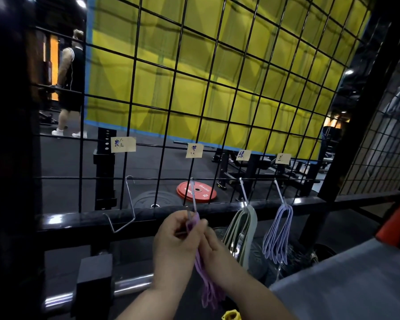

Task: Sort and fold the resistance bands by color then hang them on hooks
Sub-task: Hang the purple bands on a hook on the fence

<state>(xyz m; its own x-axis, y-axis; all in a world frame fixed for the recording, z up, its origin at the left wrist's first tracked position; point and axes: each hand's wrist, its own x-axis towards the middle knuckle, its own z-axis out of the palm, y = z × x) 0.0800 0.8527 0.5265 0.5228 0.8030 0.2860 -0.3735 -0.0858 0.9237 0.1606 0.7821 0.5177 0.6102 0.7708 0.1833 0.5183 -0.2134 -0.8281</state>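
A bunch of purple resistance bands (208,289) hangs folded between my two hands at the tip of the second metal hook (193,195). My left hand (173,245) pinches the top of the bunch at the hook end. My right hand (214,248) grips the same bands just below. To the right, green bands (243,229) hang from the third hook, and light blue-violet bands (278,234) from the fourth. The first hook (127,209) at the left carries nothing. Paper labels (123,144) sit on the wire grid above each hook.
The black wire grid panel (217,88) stands in front of me, with a black rail (79,218) along its base. Behind it lie a red weight plate (196,191), black plates and a rack. A person stands at the far left. A chrome bar (129,285) lies low.
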